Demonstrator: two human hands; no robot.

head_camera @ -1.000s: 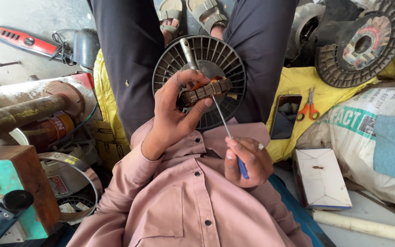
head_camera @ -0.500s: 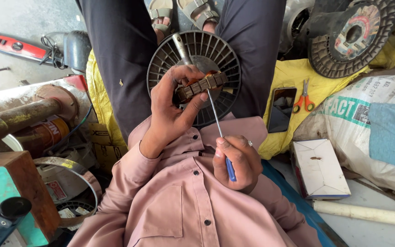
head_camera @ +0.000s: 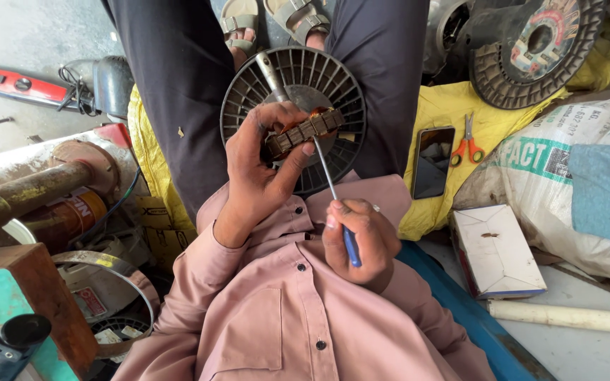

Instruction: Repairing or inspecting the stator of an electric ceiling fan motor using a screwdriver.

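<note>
Seated on the floor, knees apart, with a round black fan (head_camera: 294, 85) propped upright between the legs as the hub of the scene. Left hand (head_camera: 262, 166) curled shut around a small slotted motor core (head_camera: 305, 132), pressed against the front of the fan, thumb below and fingers over the top, apparently to keep it from turning under the tool. Right hand (head_camera: 361, 240) closed in a fist around the blue handle of a screwdriver (head_camera: 333, 194), just below the fan near the chest; shaft angled up so the tip meets the underside of the core, a grip that looks suited to fine prying or picking. A metal shaft (head_camera: 271, 74) sticking up from the core across the fan's ribs. To the right of the fan, on yellow cloth (head_camera: 453, 106): a dark phone (head_camera: 433, 161) and orange-handled scissors (head_camera: 466, 141), within easy reach. Further right and lower, an open white box (head_camera: 499, 250).
</note>
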